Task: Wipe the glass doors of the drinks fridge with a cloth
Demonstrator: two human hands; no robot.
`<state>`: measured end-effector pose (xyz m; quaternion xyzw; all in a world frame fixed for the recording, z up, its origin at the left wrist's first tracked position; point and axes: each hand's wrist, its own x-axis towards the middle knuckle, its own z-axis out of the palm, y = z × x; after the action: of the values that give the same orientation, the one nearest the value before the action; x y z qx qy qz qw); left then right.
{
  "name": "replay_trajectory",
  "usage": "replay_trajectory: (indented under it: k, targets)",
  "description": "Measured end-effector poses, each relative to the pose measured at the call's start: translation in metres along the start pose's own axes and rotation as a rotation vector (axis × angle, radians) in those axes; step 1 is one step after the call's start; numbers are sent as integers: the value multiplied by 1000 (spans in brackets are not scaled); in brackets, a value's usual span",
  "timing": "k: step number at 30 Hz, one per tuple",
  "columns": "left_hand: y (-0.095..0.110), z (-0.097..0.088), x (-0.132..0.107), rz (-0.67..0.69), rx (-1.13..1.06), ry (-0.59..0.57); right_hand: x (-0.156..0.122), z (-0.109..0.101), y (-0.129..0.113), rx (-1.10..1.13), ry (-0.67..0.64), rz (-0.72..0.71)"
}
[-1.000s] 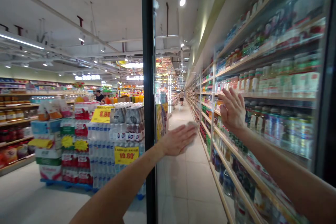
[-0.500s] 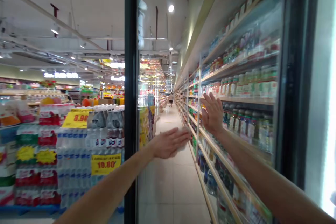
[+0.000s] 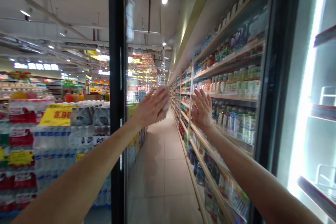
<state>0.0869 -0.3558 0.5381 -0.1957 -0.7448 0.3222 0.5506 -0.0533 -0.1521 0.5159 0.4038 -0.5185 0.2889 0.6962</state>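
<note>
A tall glass door (image 3: 118, 77) with a black frame stands in front of me. Against its pane my left hand (image 3: 152, 107) presses a crumpled whitish cloth (image 3: 166, 106); the fingers lie over it and hide most of it. To the right, my right hand (image 3: 202, 110) is raised palm-first at the pane, fingers extended and slightly parted, with nothing in it. It looks to be touching the glass. Both forearms reach up from the lower corners.
Shelves of bottled drinks (image 3: 231, 87) show in the pane, along a tiled aisle (image 3: 157, 178). At right is a lit cooler interior (image 3: 309, 112) with racks. Stacked packs of bottled water (image 3: 52, 143) stand on the left, with a yellow price sign (image 3: 57, 114).
My left hand has moved up and left across the pane with the cloth. My right hand stays at the glass. The view has turned right, showing more of the cooler.
</note>
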Motion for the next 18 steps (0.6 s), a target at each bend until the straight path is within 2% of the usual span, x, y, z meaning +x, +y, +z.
replay_trajectory:
  k: [1,2,3,4,7,8,9,10,13,14,15,16,18]
  targets:
    - [-8,-2,3,-116,22,42,0,0,0,2,3,-2]
    - [-11,-4,4,-175,33,63,0,-1,0,5,4,-7]
    - [-9,-3,2,-161,31,58,0,-1,1,7,4,-10]
    - [-3,-2,-3,-79,18,26,0,-1,1,7,5,-10]
    - [20,2,-17,300,-50,-113,0,-2,1,-6,-6,-7]
    - [23,3,-18,370,-66,-144,0,-2,1,-8,-10,-7]
    - [22,3,-16,379,-71,-155,0,-2,1,-9,-12,-6]
    - [18,2,-12,314,-63,-142,0,-2,1,-7,-13,-6]
    - [4,0,2,-118,-8,-4,1,-1,0,-1,-9,4]
    - [4,1,4,-210,3,33,1,-1,0,-2,-8,8]
    - [8,3,3,-220,1,45,1,-2,0,-4,-8,9]
    - [14,6,1,-147,-13,29,1,-2,0,-5,-10,8]
    - [28,10,-5,136,-61,-58,1,-1,0,0,-10,2]
